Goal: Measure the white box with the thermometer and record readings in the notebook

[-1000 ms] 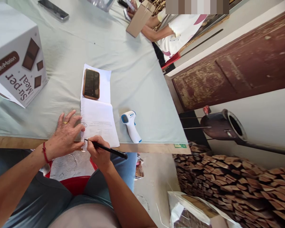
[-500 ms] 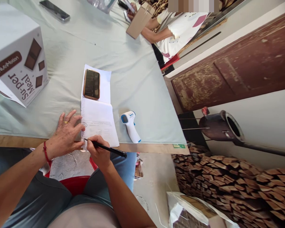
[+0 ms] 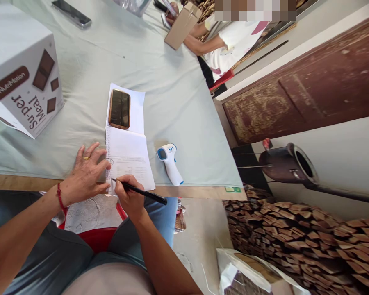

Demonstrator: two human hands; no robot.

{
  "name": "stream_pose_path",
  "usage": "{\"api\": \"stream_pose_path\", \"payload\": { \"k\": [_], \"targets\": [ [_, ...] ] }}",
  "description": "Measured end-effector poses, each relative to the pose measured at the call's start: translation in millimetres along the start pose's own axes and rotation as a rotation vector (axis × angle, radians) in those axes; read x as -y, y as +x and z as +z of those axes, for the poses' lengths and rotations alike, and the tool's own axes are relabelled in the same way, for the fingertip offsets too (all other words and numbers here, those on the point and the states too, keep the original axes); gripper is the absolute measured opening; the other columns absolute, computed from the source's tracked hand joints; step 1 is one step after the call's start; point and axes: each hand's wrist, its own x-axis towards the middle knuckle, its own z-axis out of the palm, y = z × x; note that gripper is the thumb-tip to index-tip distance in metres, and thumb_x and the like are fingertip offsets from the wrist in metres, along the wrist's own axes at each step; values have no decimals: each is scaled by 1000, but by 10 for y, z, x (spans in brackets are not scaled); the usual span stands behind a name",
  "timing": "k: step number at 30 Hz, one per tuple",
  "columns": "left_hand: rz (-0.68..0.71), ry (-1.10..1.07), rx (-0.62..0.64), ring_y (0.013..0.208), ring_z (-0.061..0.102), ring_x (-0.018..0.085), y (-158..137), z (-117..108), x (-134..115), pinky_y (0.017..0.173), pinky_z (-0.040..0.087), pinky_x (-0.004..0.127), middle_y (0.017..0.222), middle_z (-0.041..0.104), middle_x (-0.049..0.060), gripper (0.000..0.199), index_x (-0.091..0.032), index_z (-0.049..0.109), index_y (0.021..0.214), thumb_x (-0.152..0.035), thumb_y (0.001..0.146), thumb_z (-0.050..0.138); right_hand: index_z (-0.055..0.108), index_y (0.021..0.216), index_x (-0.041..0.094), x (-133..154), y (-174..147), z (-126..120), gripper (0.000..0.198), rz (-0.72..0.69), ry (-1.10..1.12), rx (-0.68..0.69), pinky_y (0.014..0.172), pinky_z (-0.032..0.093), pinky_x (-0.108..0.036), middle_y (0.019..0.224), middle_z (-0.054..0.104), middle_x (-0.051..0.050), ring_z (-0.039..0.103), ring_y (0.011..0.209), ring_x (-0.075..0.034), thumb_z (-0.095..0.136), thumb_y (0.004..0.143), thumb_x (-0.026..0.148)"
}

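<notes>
In my right hand [image 3: 130,196] is a black pen [image 3: 147,194], its tip on the lower left part of a white notebook page [image 3: 132,164]. My left hand [image 3: 87,170] lies spread at the page's left edge, fingertips touching the paper. A gold ring and a red string bracelet [image 3: 59,196] are on that hand and wrist. The notebook lies open, with rows of small print or writing too faint to read. On its far page rests a smartphone [image 3: 119,108] in a brown case. Right of the notebook lies a white and blue infrared thermometer [image 3: 170,164].
A large white carton [image 3: 24,73] stands at the left of the cloth-covered table [image 3: 184,110]. Behind it lies another phone [image 3: 71,14]. Across the table a person's arms [image 3: 206,43] are near a small cardboard box [image 3: 181,26]. Stacked firewood [image 3: 295,229] lies to the right.
The pen tip and my right hand have shifted very slightly to the right on the page. The whole view has also moved a little. My left hand keeps its place on the paper.
</notes>
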Motion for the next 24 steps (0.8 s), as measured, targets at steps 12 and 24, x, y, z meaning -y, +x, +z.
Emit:
{"api": "stream_pose_path", "payload": {
  "k": [12, 24],
  "targets": [
    [18, 13, -19, 143, 29, 41, 5, 24, 24, 115, 18, 69, 133, 55, 15, 24, -20, 62, 96, -30, 75, 69, 62, 87, 22, 58, 9, -95, 10, -92, 12, -147, 61, 51, -25, 73, 62, 2, 59, 64, -13, 54, 88, 16],
    [-411, -71, -1101, 147, 8, 50, -235, -793, 495, 86, 36, 76, 161, 8, -2, 86, -37, 26, 143, -58, 76, 75, 46, 141, 17, -440, 747, -468, 52, -227, -700, -58, 95, 51, -44, 118, 60, -15, 58, 109, -25, 41, 89, 13]
  ]
}}
